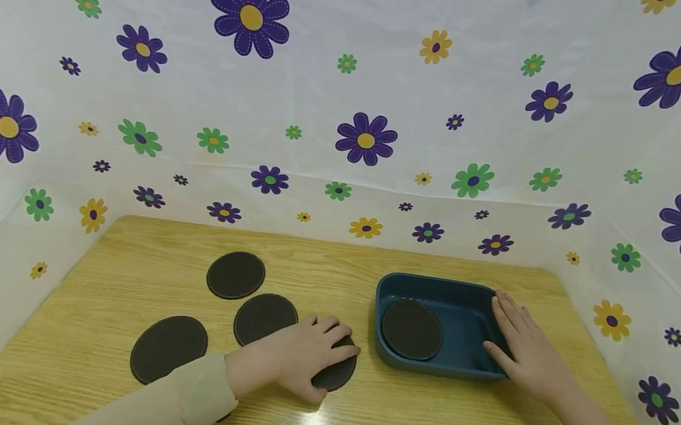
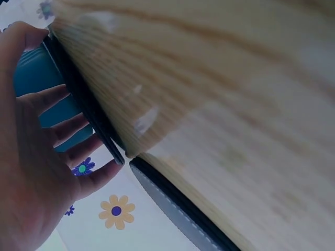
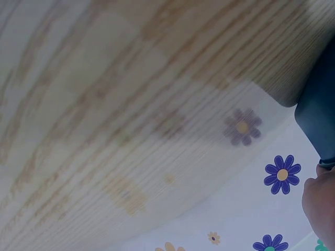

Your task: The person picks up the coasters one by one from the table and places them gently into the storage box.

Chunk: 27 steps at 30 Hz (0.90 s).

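In the head view my left hand (image 1: 303,357) spreads over a round black coaster (image 1: 337,371) on the table, thumb at the near edge. From the left wrist, the thumb and fingertips sit round the rim of this coaster (image 2: 84,99), which shows edge-on. My right hand (image 1: 527,357) rests over the right wall of a dark blue rectangular bin (image 1: 471,330), fingers straight along the rim and thumb reaching inside. Another black coaster (image 1: 412,329) lies in the left part of the bin. Only a bit of the right hand (image 3: 320,201) shows from the right wrist, at the bin's edge.
Left of the left hand, more black coasters lie flat: a far one (image 1: 236,275), a middle one (image 1: 266,315) and a near one (image 1: 169,350). A dark edge peeks from under the left sleeve (image 1: 197,391). White flowered cloth (image 1: 304,84) surrounds the wooden table (image 1: 418,421).
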Available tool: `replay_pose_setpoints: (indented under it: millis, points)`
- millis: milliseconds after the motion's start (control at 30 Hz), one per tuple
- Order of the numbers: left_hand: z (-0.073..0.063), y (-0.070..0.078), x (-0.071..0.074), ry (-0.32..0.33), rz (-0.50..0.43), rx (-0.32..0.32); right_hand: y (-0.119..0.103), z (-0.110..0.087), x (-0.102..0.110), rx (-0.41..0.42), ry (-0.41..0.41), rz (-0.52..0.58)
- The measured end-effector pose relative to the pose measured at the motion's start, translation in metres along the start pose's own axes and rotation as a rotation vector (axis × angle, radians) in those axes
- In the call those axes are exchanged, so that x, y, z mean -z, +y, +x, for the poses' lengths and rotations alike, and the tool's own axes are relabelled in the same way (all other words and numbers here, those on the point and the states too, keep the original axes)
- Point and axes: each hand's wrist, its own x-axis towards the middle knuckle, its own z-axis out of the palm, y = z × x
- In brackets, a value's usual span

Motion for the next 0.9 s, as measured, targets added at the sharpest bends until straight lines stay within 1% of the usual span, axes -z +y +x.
replay_pose_setpoints:
  millis: [133,400,533,633,733,900]
  points:
    - [-0.001,-0.001,0.001,0.011,-0.024,0.005,-0.001,-0.001,0.000,-0.002,0.000,0.004]
    - [0.000,-0.007,0.003,0.013,-0.033,0.025,-0.002,0.000,0.001,-0.012,-0.003,0.015]
    - [0.000,-0.010,0.007,0.014,-0.050,0.035,-0.002,0.000,0.001,-0.016,-0.004,0.012]
    - [0.002,-0.013,0.013,0.015,-0.060,0.042,-0.002,0.000,0.001,-0.018,-0.004,0.011]
    - [0.005,-0.016,0.021,0.016,-0.050,0.052,-0.002,0.000,0.000,-0.020,-0.001,0.014]
    - [0.012,-0.019,0.034,0.036,-0.039,0.043,-0.001,-0.001,0.000,-0.019,-0.003,0.015]
